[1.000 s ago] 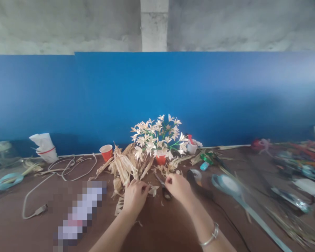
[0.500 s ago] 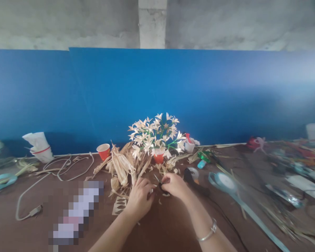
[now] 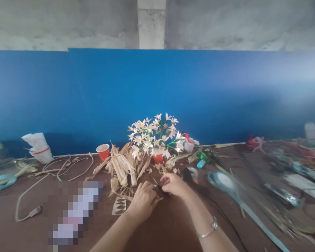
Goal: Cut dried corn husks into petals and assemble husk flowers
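Note:
My left hand [image 3: 144, 202] is closed on a small pale piece of dried husk, mostly hidden by the fingers. My right hand [image 3: 174, 185] grips small scissors [image 3: 158, 184] whose blades point toward the left hand's fingertips. Both hands meet just above the brown table [image 3: 170, 224]. A cut husk scrap [image 3: 119, 205] lies left of my left hand. Behind the hands a pile of dried corn husks [image 3: 122, 168] lies beside a bouquet of cream husk flowers [image 3: 154, 134] standing in a red cup [image 3: 158, 159].
A second red cup [image 3: 103, 152], a white cable [image 3: 55, 168] and stacked white cups [image 3: 39, 147] lie at the left. A light-blue ribbon spool [image 3: 223, 181], a tape roll [image 3: 193, 172] and blurred craft supplies fill the right side. A blue wall panel backs the table.
My hands have drawn closer together. The left hand slid right toward the scissors, and the scissors now sit against the husk piece in it. The camera view shifted slightly.

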`<state>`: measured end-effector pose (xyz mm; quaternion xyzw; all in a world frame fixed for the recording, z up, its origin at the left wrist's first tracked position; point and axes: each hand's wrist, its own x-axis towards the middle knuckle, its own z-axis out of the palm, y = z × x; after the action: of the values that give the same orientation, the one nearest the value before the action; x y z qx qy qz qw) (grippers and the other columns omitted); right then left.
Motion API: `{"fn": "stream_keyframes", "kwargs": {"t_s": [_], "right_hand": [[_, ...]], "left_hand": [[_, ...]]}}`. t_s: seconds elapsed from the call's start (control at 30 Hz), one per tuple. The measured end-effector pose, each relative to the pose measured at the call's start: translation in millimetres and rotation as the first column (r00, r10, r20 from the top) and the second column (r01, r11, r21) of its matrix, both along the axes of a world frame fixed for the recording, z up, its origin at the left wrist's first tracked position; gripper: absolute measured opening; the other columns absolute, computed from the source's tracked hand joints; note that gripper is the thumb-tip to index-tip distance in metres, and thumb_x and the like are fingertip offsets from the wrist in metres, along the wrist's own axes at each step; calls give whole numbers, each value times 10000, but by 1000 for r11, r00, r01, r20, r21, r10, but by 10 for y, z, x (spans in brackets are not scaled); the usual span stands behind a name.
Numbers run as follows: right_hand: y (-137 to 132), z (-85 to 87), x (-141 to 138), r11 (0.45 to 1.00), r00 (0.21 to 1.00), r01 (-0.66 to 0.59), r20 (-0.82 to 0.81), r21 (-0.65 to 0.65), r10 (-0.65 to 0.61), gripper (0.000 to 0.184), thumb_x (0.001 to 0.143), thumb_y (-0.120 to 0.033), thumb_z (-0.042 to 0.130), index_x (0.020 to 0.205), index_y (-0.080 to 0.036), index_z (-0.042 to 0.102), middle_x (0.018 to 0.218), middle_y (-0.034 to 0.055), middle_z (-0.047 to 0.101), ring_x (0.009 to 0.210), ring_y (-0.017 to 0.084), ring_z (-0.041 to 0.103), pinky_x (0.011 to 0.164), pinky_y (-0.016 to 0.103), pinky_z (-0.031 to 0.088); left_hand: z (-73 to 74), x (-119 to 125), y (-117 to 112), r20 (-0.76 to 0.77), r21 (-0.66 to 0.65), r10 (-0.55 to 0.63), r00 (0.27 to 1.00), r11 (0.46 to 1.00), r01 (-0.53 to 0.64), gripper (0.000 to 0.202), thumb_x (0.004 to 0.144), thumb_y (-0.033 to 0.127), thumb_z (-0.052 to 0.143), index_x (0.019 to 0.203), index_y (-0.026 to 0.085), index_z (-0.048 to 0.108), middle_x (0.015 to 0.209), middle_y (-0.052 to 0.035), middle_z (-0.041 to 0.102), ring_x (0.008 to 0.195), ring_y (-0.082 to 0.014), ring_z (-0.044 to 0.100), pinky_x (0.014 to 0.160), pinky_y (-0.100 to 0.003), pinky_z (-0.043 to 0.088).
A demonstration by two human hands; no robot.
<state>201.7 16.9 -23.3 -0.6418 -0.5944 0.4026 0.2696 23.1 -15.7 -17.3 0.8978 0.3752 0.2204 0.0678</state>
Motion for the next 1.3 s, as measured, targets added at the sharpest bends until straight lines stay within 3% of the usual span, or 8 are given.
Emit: {"fn": "stream_keyframes", "kwargs": {"t_s": [0.13,0.4,0.63,0.7,0.83,1.03,1.17,1.3], "right_hand": [[-18,4,-23,999,998,8,56,53,-11,307,504,-94,607,799,-180,620,545,-63,570,445,77,478,441,172,313],[-90,131,-6,990,983,21,180,139,-46,251,527,-116,574,762,-187,624,604,-27,600,532,116,528,466,188,312],[-112,176,-60,978,968,-10,246,210,-43,250,552,-102,560,759,-190,670,704,16,662,676,166,586,585,220,373],[-119,195,-133,967,984,-60,176,248,16,278,607,-103,523,826,-184,674,781,25,679,740,162,598,648,218,398],[-150,210,-288,918,985,-165,21,362,169,211,698,-173,526,855,-161,668,785,30,686,729,153,604,654,211,421],[-204,198,-377,823,965,-232,228,518,129,112,740,-169,535,723,-179,646,717,10,650,671,130,568,619,205,378],[-226,193,-446,743,937,-252,349,620,26,128,729,-122,528,631,-175,591,650,1,588,661,128,530,612,208,345],[-238,151,-554,676,926,-194,360,711,-113,146,710,-91,514,592,-176,525,621,-1,545,638,128,493,606,216,327]], "left_hand": [[-12,-28,36,47,32,17,999,999,-19,129,798,126,484,765,191,590,795,-47,618,813,-201,518,722,-333,384],[31,-199,160,316,-31,284,905,957,-290,168,818,206,459,704,191,581,700,-35,632,713,-195,575,676,-309,419],[3,-219,205,465,-294,330,821,933,-209,209,818,295,455,732,170,598,695,-22,624,659,-164,572,622,-265,437],[-13,-200,203,462,-335,332,823,924,-185,200,808,294,464,733,167,599,691,-17,621,653,-160,568,607,-253,432],[-35,-182,195,460,-340,311,832,927,-158,169,792,254,470,728,172,603,724,-21,620,689,-157,567,628,-243,429],[-12,-195,191,406,-274,317,857,937,-217,119,737,188,496,683,177,602,696,-20,616,700,-163,568,670,-257,420],[33,-148,159,351,-232,398,848,914,-333,128,717,177,512,612,176,585,649,-14,618,682,-165,565,673,-265,397],[41,-106,139,345,-250,498,795,866,-434,153,721,217,519,583,176,571,601,-3,615,618,-152,557,624,-253,381]]}}
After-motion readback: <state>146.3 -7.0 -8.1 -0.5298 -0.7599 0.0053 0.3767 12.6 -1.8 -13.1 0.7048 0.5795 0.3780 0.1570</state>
